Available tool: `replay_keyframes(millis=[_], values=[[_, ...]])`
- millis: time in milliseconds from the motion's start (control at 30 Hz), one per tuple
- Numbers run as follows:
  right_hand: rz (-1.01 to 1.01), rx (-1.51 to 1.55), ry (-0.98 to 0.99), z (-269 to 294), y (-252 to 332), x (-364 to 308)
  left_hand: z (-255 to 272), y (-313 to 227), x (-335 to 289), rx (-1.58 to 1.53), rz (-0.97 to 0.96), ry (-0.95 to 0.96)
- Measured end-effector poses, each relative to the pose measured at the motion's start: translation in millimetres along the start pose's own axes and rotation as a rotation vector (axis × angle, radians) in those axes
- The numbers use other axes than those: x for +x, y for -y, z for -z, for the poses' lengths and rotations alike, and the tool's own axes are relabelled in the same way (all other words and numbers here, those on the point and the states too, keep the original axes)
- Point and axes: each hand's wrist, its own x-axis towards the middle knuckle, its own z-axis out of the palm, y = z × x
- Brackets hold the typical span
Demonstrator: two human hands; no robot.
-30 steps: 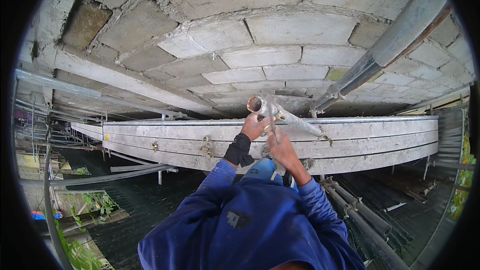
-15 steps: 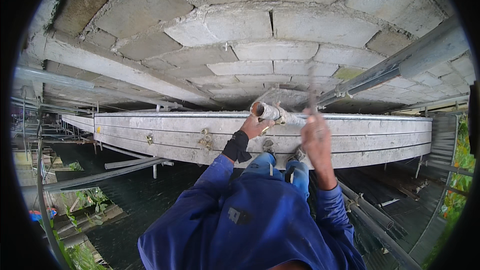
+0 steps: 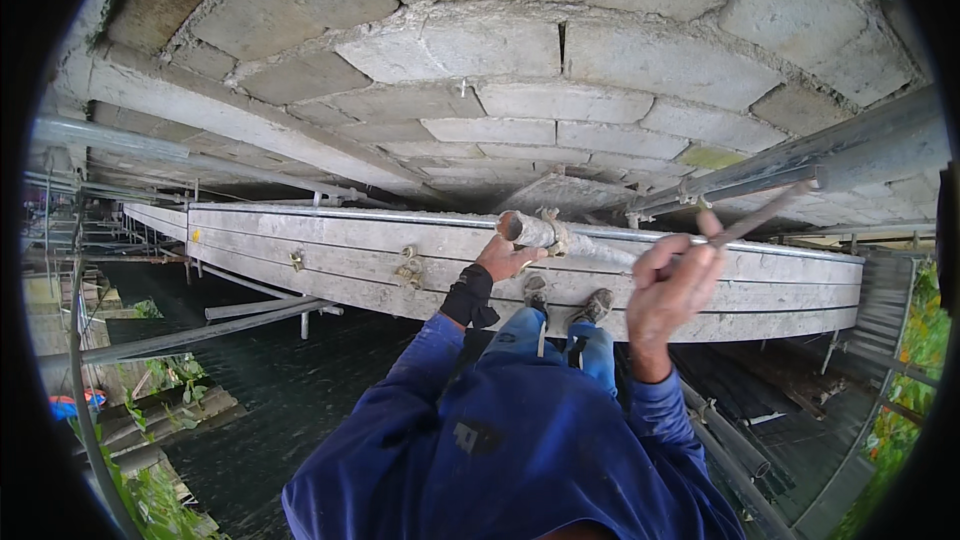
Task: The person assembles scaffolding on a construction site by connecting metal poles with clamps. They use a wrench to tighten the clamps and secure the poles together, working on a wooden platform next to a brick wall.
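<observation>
A mortar-crusted scaffold pipe (image 3: 598, 246) lies across the front of me, its hollow rusty end toward the left. My left hand (image 3: 505, 258), with a black wrap at the wrist, is closed round the pipe near that end. A coupler clamp (image 3: 552, 232) sits on the pipe just right of those fingers. To the right, my right hand (image 3: 675, 285) grips a thin, rusty metal bar (image 3: 768, 212), slanting up and to the right. The bar is slightly blurred, and the fist hides its lower end. The pipe's far end passes out of sight behind my right hand.
My shoes (image 3: 590, 307) stand on grey scaffold planks (image 3: 450, 290). Loose couplers (image 3: 408, 267) lie to the left on them. A block wall (image 3: 600, 50) rises ahead. A thick pole (image 3: 840, 145) slants at the right. Dark netting (image 3: 290, 380) hangs below the planks' near edge.
My right hand has moved right and slightly nearer me, and the bar has tipped from upright to slanting rightward. My left hand stays on the pipe.
</observation>
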Motion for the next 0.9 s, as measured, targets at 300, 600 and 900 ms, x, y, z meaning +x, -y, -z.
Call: replay_keyframes(millis=[300,600,900], values=[[-0.248,-0.137,0.199,20.6,-7.4,22.8,-4.4,-5.0,-16.3,0.181,0.064,-0.058],[-0.263,-0.365,0.465,36.5,-30.2,28.7,1.3,-10.9,-10.8,0.157,0.168,0.179],[-0.193,-0.575,0.669,69.9,-127.2,-5.5,-0.7,-28.9,-9.6,0.144,0.186,-0.015]])
